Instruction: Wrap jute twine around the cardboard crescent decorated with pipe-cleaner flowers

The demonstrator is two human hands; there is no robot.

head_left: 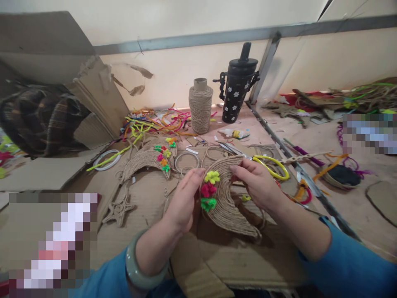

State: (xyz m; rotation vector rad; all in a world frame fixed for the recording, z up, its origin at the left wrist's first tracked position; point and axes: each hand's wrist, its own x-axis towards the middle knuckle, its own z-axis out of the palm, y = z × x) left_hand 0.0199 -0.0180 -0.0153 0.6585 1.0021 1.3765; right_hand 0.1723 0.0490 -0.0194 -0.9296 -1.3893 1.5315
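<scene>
A crescent of coiled brown twine [223, 203] is held up between my two hands. Yellow, red and green fuzzy flowers [209, 190] sit in a column on its left side. My left hand [185, 198] grips the crescent's left edge beside the flowers, thumb at the top. With thumb and fingers my right hand [256, 180] pinches the inner edge near the upper tip. Other twine crescents with small coloured flowers [142, 161] lie behind to the left. A twine star [119, 210] rests on the cardboard at the left.
Behind stand a twine spool [200, 109] and a black flowered tumbler [238, 89]. Yellow-handled scissors [274, 167] lie behind my right hand, near a small glue bottle [232, 133]. Coloured pipe cleaners [155, 122] are piled at the back. An open cardboard box [96, 99] stands at left.
</scene>
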